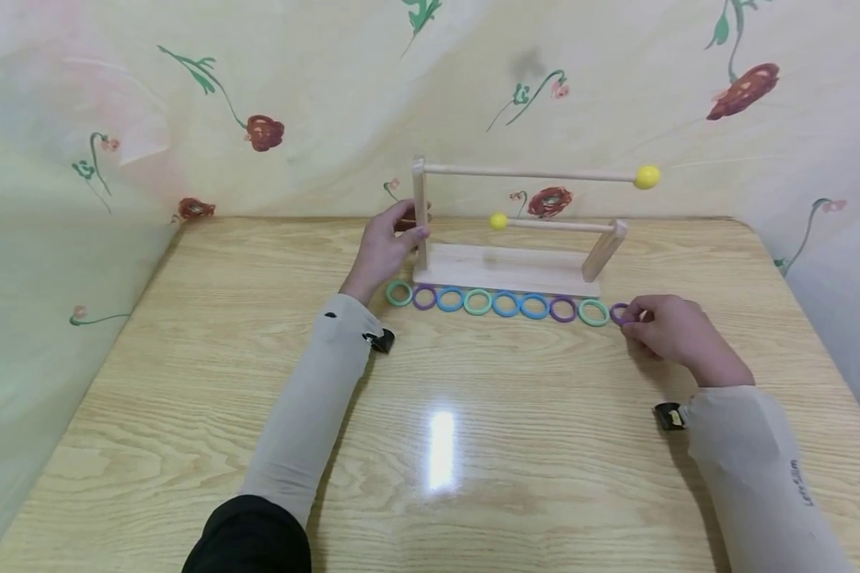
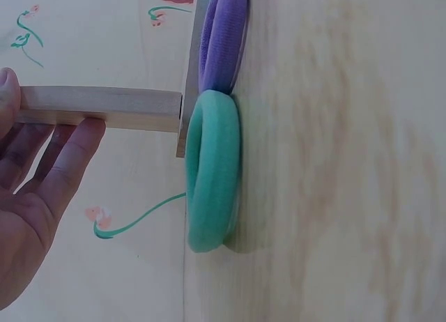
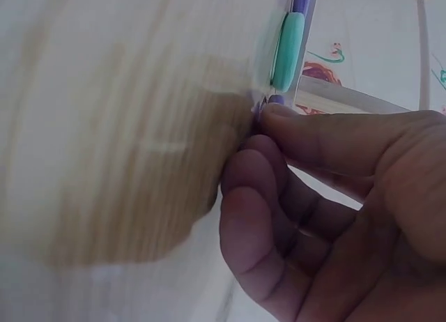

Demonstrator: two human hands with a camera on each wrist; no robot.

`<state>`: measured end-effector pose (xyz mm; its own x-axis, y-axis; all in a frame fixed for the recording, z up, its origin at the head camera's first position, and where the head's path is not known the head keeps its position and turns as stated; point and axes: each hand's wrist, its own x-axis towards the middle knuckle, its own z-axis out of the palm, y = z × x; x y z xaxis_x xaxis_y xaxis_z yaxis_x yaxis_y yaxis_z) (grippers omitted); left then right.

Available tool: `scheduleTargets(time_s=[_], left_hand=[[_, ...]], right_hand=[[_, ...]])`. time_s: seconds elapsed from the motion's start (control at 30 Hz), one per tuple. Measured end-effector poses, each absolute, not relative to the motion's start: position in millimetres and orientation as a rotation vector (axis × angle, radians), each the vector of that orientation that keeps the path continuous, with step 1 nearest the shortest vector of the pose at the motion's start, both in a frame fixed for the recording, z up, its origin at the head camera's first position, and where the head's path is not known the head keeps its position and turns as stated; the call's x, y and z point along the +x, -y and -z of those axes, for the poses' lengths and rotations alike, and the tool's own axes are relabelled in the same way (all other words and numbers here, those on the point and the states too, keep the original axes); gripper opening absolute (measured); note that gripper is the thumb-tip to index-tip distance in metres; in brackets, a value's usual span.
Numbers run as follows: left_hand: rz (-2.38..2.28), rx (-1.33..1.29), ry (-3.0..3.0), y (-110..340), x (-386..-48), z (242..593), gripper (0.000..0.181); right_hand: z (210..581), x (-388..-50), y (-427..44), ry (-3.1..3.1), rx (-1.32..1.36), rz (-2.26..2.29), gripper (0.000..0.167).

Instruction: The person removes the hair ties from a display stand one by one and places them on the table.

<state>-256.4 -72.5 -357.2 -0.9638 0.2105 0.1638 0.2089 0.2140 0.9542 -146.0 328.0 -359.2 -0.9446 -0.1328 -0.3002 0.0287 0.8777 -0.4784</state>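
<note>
A wooden rack [image 1: 505, 269] stands at the back of the table, with two horizontal rods tipped by yellow balls. My left hand [image 1: 387, 247] grips its left upright [image 2: 139, 107], thumb on one side and fingers on the other. Along the rack's front edge lies a row of several fabric hair ties in green, purple and blue. A green hair tie [image 2: 212, 172] ends the row at the left, beside a purple one [image 2: 223, 40]. At the right end, my right hand [image 1: 670, 330] pinches a purple hair tie [image 1: 616, 313], mostly hidden by the fingertips in the right wrist view.
The wood-grain table [image 1: 516, 477] extends toward me, with a bright light reflection on it. A flower-patterned cloth [image 1: 330, 95] hangs behind and beside the table. The upper rod's yellow ball [image 1: 646, 177] sticks out to the right above the rack.
</note>
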Motion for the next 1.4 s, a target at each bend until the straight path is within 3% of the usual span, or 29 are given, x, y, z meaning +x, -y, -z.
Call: scheduleTargets(time_s=[0.67,1.07,1.4], left_hand=[[-1.92,0.449,-2.463,72.5,-257.3,357.2,0.032],[-1.912,0.364,-2.506,70.9,-258.7,357.1,0.033],[-1.945,0.339,-2.51,72.2,-264.7,356.9,0.035]], right_hand=[[359.7,-147.7,-321.1,-2.692,-0.067,0.752,0.022],[362.2,-148.3,-325.0,-2.69,-0.075,0.765,0.037],[361.0,-149.5,-326.1,-2.689,-0.078,0.798,0.037]])
